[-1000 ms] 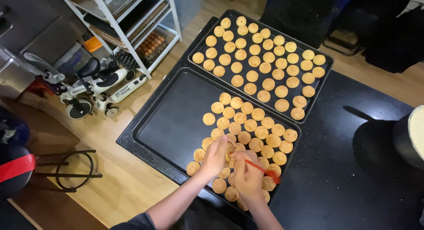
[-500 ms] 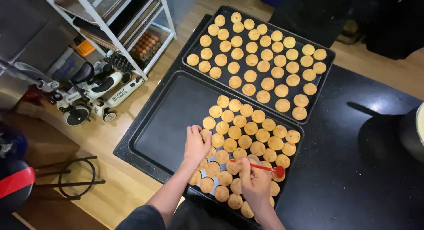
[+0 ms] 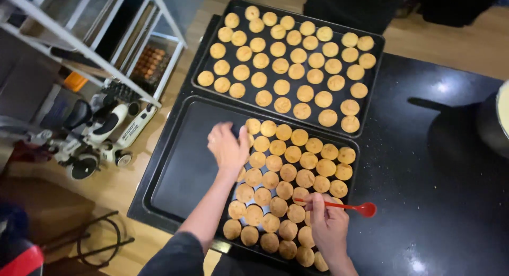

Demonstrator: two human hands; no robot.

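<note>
L hand (image 3: pixel 228 146) hovers w/ loose, empty grip over the near baking tray (image 3: pixel 175 170), just beside the top-left golden puffs (image 3: pixel 289 172). R hand (image 3: pixel 328 225) grips a red spoon (image 3: pixel 344 206) over the same batch, bowl end past the tray's right rim above the black tabletop (image 3: pixel 435 202). A 2nd full tray (image 3: pixel 374 69) sits behind.
</note>
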